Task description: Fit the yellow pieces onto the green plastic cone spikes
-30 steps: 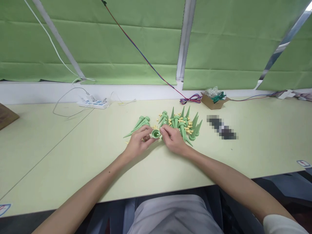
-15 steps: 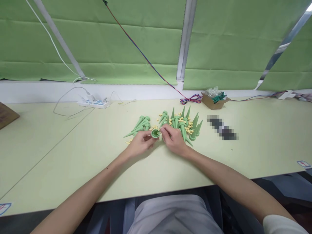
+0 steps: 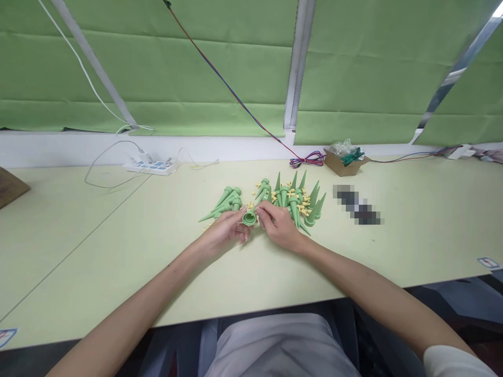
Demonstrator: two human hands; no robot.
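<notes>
Nearest the body, both forearms reach out over the pale green table (image 3: 118,230) and meet at its middle. The left hand (image 3: 222,236) pinches a green plastic cone (image 3: 249,217) between thumb and curled fingers, its open round mouth turned toward the camera; the right hand (image 3: 280,226) has its fingertips pressed together at the cone's rim, whether on a small yellow piece I cannot tell. The cone looks light, stiff and smooth, probably best gripped around the wide collar, not the slippery taper. Just beyond lie a small group of cones (image 3: 228,200) and a bigger heap of cones with yellow bits (image 3: 298,199); farther back, a power strip (image 3: 150,166) and a cardboard box (image 3: 346,162)
</notes>
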